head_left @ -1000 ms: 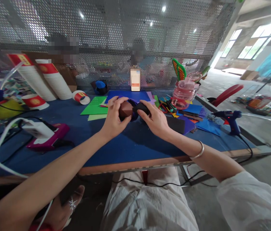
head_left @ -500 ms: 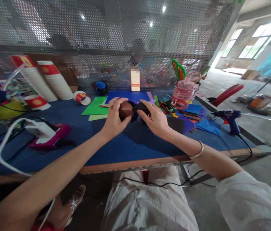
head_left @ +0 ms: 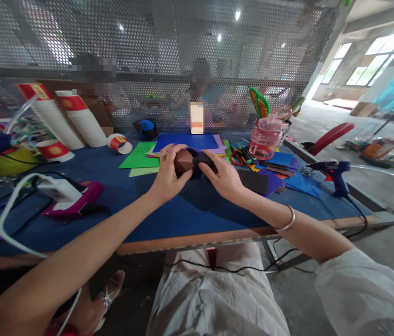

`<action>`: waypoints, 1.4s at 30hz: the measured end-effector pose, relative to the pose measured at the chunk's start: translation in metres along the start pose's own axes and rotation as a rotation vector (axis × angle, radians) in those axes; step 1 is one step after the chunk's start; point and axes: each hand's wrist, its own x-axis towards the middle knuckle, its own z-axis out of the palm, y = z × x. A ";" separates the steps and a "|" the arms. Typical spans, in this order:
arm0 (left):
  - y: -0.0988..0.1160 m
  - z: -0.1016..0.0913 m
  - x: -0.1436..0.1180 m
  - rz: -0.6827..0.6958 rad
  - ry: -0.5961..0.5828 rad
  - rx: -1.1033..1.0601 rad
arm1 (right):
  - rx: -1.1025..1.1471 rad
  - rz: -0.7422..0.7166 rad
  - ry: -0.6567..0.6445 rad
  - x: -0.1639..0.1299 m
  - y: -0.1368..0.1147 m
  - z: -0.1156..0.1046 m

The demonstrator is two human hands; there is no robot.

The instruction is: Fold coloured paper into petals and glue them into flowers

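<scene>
Over the middle of the blue tabletop, my left hand (head_left: 167, 173) is wrapped round a brown faceted craft piece (head_left: 184, 161), fingers above and thumb below. Joined to or pressed against its right side is a dark blue and black part (head_left: 203, 161). My right hand (head_left: 227, 176) grips that black part, with the thumb lying across its front. The fingers hide much of both parts, so I cannot tell how they connect. Behind the hands lie blue sheets (head_left: 186, 140) and green sheets (head_left: 139, 157).
A glue gun (head_left: 338, 175) stands near the right edge. A pink jar (head_left: 266, 135), scissors (head_left: 236, 158) and coloured scraps (head_left: 301, 184) lie right. Left are stacked paper cups (head_left: 83, 121) and a magenta power strip (head_left: 72, 205) with cables. A lit phone (head_left: 197, 117) leans against the mesh.
Both hands keep their hold on the piece, and it has barely moved. The black part and my right fingers have shifted slightly lower in view.
</scene>
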 end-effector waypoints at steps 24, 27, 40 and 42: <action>-0.004 0.002 0.002 -0.052 0.002 -0.072 | -0.037 -0.014 -0.005 0.001 -0.003 -0.003; -0.002 0.002 0.002 -0.036 0.006 -0.054 | -0.017 -0.017 -0.002 0.002 -0.002 -0.003; 0.003 0.003 -0.001 0.019 -0.013 -0.056 | -0.059 -0.039 0.013 -0.003 -0.004 0.005; 0.003 0.003 -0.001 0.025 -0.018 -0.068 | -0.074 -0.044 0.013 -0.004 -0.004 0.005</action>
